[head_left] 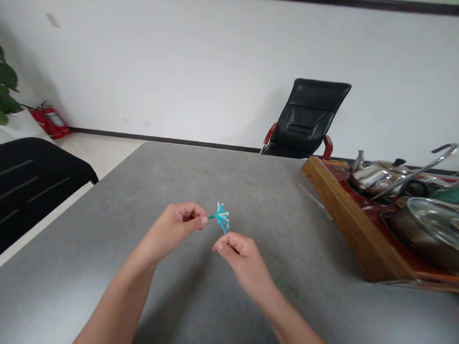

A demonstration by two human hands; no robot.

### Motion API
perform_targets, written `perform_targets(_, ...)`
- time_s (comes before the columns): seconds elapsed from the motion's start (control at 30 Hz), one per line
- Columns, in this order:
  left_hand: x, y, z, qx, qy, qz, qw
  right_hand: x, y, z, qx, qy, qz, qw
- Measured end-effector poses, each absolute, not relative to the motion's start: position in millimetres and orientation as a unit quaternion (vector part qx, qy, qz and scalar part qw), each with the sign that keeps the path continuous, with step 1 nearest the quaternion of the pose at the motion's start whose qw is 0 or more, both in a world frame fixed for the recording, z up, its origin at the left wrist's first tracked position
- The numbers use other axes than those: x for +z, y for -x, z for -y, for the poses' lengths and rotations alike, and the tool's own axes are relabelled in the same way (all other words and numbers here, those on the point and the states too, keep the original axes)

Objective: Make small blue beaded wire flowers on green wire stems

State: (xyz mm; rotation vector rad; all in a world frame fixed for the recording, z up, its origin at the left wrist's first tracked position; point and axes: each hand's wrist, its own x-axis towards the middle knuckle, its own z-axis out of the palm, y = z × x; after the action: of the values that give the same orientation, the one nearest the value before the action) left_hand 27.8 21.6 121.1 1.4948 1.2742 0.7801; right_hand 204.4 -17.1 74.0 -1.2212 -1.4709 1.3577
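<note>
My left hand pinches the short green stem of a small beaded flower between thumb and fingertips. Light blue petals with rows of pale beads spread out from the stem, pointing to the right. Just below the flower, my right hand is closed in a pinch, its index finger at the tip of the lowest petal. Whatever lies between those fingertips is hidden. Beside my right forearm, a thin green thread lies curled on the table, partly covered by the arm.
Both hands are above a grey table. On its right side stands a wooden tea tray with a steel kettle and a glass-lidded pot. A black office chair is behind the far edge; another black chair stands at left.
</note>
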Motion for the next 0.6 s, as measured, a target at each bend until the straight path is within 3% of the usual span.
perform_targets(0.23, 123, -29, -18, 0.304, -0.597, -0.486, 0.562, 65, -206, 7, 0.679, 0.458, 0.439, 0.369)
perform_targets(0.6, 127, -31, -13, 0.162, -0.657, -0.417, 0.607, 57, -220, -6, 0.692, 0.446, 0.437, 0.361)
